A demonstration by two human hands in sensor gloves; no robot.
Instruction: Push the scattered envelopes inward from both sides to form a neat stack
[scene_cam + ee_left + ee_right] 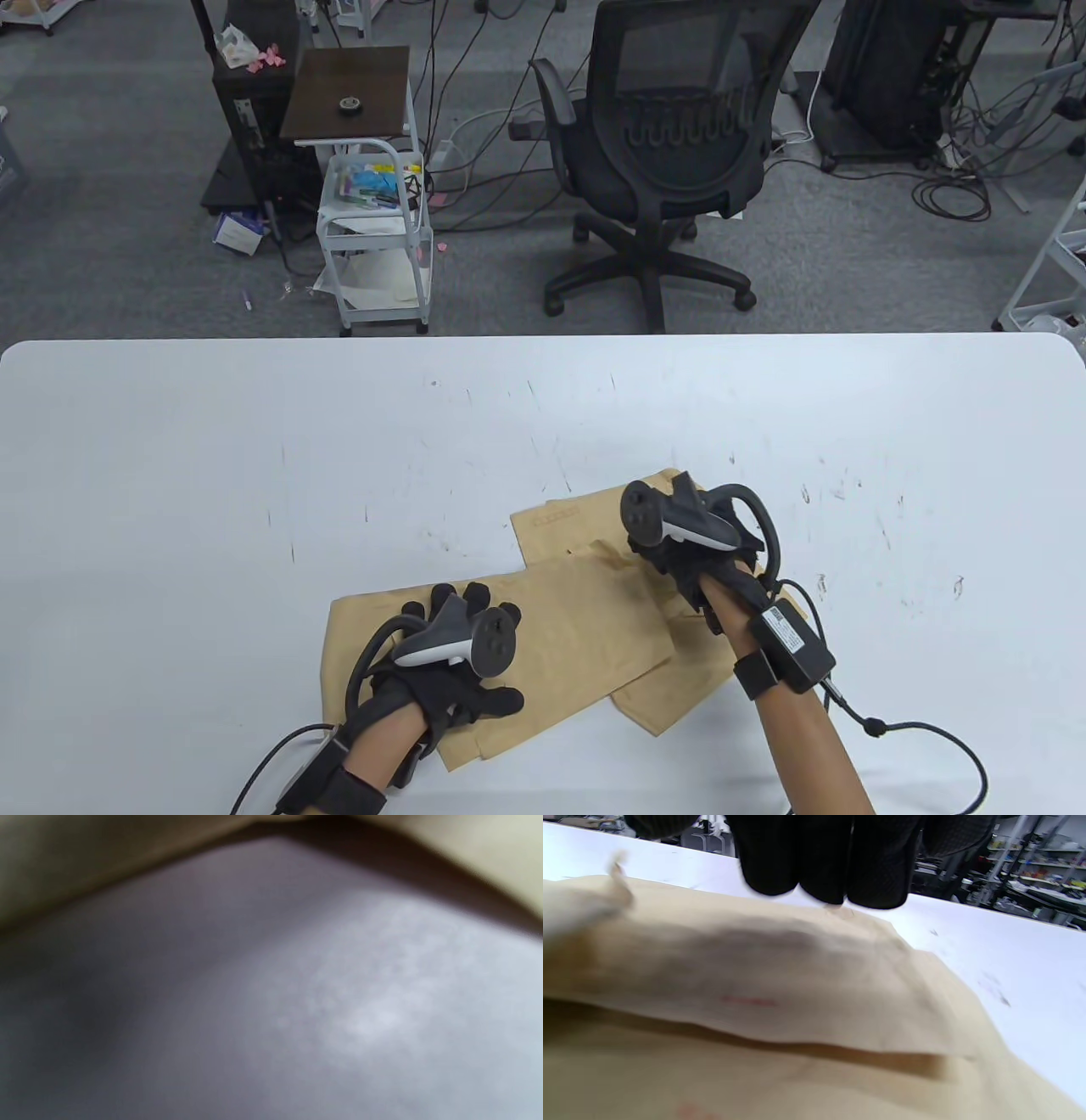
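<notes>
left hand [454, 658] flat on envelopes [585, 611], fingers spread | right hand [687, 543] on pile near bench [212, 441] front edge, finger state unclear | risk: uneven push may skew, buckle sheets

The table view looks down from above the near edge of the white table [254, 441], tilted forward so the upper third of the frame takes in grey floor and an office chair [670, 161]. Both hands enter from the bottom edge. The left wrist view sits very close to the tabletop [339, 1005], out of focus, with tan paper [63, 861] along its top edge. The right wrist view is low over the envelopes [780, 984], facing across the table toward shelving [1035, 878] at upper right, gloved fingers [823, 853] hanging from the top. All three views share the envelope pile [585, 611] and table surface.
</notes>
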